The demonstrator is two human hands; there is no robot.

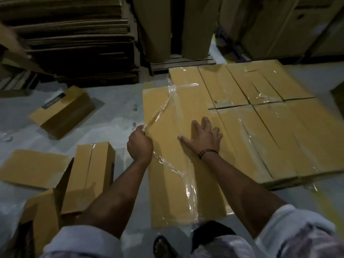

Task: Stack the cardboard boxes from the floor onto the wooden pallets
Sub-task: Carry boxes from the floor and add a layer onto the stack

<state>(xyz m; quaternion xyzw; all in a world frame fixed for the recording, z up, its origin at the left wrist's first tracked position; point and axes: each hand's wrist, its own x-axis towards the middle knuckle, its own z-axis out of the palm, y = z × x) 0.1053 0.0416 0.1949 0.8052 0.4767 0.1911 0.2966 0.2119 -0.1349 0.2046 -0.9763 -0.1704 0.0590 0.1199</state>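
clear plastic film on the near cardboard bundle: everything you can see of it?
The clear plastic film is thin, glossy and see-through, partly off the near cardboard bundle. One part is bunched into a taut strand from the bundle's far corner to the left hand, which pinches it. Another length trails from below that hand along the bundle's top toward its near edge. The right hand lies flat on the bundle beside it; contact with the film is unclear.
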